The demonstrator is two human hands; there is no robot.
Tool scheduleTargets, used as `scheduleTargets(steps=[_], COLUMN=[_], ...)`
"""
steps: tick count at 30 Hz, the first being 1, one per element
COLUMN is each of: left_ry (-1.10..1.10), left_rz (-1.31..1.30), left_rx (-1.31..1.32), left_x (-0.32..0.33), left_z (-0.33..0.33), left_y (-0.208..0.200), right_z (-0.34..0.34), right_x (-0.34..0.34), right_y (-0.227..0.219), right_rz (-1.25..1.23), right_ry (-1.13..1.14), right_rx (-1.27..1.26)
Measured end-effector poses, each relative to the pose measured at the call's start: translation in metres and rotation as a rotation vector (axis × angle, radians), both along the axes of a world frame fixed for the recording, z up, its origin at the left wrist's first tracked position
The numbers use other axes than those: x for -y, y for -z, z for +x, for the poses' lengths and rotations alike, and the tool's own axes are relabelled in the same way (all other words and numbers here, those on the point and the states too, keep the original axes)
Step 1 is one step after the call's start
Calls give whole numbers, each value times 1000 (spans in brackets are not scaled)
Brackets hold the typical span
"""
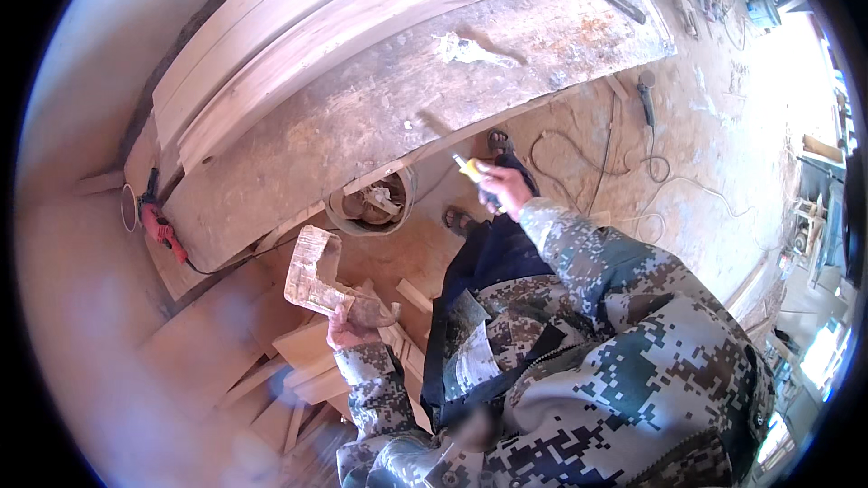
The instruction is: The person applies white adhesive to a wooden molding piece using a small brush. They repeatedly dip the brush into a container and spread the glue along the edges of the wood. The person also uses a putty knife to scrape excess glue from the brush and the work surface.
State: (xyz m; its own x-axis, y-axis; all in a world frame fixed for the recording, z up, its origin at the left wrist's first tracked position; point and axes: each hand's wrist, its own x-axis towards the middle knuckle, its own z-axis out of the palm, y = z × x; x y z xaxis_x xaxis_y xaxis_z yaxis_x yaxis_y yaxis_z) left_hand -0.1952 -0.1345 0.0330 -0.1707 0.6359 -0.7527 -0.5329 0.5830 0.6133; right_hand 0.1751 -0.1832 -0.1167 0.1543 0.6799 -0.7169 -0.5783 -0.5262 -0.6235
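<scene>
Head view: left grip [351, 333] closed on the lower, right-hand limb of a pale tan, brown-streaked, angular L-shaped piece [312, 278]. Piece is held up off the floor, left of the torso, below the round whitish bucket [410, 203] in frame. One limb points up-frame, leaning slightly right; the other, roughly the same length, runs right and a bit down, so no clear single long axis.

Right grip [507, 188] wrapped around a slim yellow-handled tool [470, 168]. Tool's long axis runs lower right to upper left, pale tip toward the long, stained grey-brown table [316, 140]; tip looks clear of the edge.

Hard to see: left fingers mostly behind the piece, material unclear. Rear of the tool's handle is covered by the hand; tip too small to type. Bucket contents are a jumble. Far right is blown out by glare.
</scene>
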Motion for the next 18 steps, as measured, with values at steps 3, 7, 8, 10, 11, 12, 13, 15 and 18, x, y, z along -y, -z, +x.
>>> scheduleTargets(steps=[3, 7, 8, 10, 11, 12, 13, 15, 18], left_ry=[-8, -7, 11, -8, -48, -90, -115, -159, -198], left_rz=[-20, 21, 20, 3, -18, -29, -29, -51, -101], left_rx=[27, 92, 148, 181, 150, 99, 128, 212, 137], left_x=[4, 20, 25, 37, 46, 50, 54, 72, 77], left_z=[-12, -28, -34, -41, -45, -53, -63, -73, -64], left_y=[9, 6, 2, 12, 26, 26, 25, 28, 39], right_z=[-20, -31, -25, -14, -11, -18, -24, -30, -47], right_x=[-19, -19, -16, -17, -16, -25, -35, -35, -30], right_y=[-19, -26, -23, -21, -22, -23, -25, -17, 1], right_rz=[16, 58, 42, 91, 73, 50, 7, -50, -13], right_ry=[-406, -287, -293, -329, -303, -257, -218, -207, -522], right_rx=[76, 20, 38, 119, 137, 112, 82, 38, 163])
